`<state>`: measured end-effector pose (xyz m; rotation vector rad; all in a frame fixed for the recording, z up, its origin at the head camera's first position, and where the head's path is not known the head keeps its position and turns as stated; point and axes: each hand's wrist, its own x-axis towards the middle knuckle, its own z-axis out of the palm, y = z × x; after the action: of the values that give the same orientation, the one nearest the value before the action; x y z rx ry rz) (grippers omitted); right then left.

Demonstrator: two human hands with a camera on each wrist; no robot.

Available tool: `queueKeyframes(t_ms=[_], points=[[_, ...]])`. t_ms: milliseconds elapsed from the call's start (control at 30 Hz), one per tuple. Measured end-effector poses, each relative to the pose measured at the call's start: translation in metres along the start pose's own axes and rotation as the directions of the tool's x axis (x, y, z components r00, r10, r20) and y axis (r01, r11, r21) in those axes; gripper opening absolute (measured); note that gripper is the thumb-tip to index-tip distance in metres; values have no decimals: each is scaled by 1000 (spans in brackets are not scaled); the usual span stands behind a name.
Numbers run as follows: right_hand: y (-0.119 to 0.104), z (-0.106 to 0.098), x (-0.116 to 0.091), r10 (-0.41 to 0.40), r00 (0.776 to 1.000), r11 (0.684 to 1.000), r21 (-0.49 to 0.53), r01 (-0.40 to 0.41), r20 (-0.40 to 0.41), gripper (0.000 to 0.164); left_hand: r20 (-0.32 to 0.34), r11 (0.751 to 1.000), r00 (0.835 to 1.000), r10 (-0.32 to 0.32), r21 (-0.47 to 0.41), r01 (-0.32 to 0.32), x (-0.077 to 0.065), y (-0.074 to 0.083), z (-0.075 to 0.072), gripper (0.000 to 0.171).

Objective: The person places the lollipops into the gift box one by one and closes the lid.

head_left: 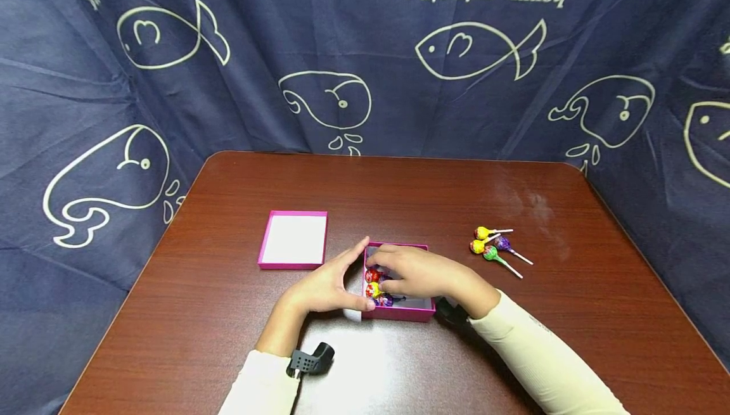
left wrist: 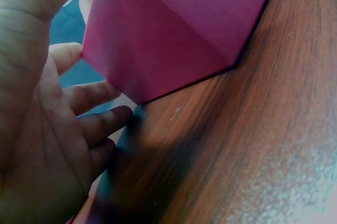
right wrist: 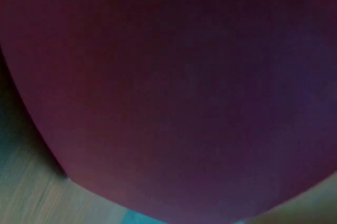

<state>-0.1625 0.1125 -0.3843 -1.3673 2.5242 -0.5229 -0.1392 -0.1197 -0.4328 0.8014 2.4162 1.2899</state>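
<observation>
A pink box (head_left: 399, 315) with a pale inside stands at the middle of the table, with several wrapped lollipops (head_left: 373, 290) along its left side. My left hand (head_left: 325, 285) spans that side, thumb at the near corner and forefinger at the far corner. In the left wrist view its fingers (left wrist: 92, 97) touch the box's pink wall (left wrist: 163, 50). My right hand (head_left: 424, 270) reaches into the box from the right, fingers bent around a lollipop among the red, yellow and purple ones; the hand partly hides it. The right wrist view shows only a dark, blurred box wall (right wrist: 174, 103).
A shallow pink lid (head_left: 293, 239) with a white inside lies left of the box. Several lollipops (head_left: 492, 253), yellow, green and purple, lie loose on the table to the right. A blue curtain (head_left: 393, 111) hangs behind the brown table (head_left: 399, 193).
</observation>
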Motion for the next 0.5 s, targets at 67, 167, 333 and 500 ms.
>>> queueKeyframes(t_ms=[67, 167, 333, 500], points=[[0, 0, -1, 3, 1000, 1000, -3, -3, -14, 33, -1, 1000, 1000, 0, 1, 0, 0, 0, 0, 114], [1, -1, -3, 14, 999, 999, -34, -16, -41, 26, -4, 1000, 1000, 3, 2, -3, 0, -1, 0, 114], [2, 1, -4, 26, 999, 992, -126, -30, -32, 26, -7, 1000, 1000, 7, 6, -7, 1, -2, 0, 114], [0, 1, -5, 38, 999, 988, -150, -38, -4, 28, -3, 1000, 1000, 3, 4, -3, 0, -3, 1, 114]])
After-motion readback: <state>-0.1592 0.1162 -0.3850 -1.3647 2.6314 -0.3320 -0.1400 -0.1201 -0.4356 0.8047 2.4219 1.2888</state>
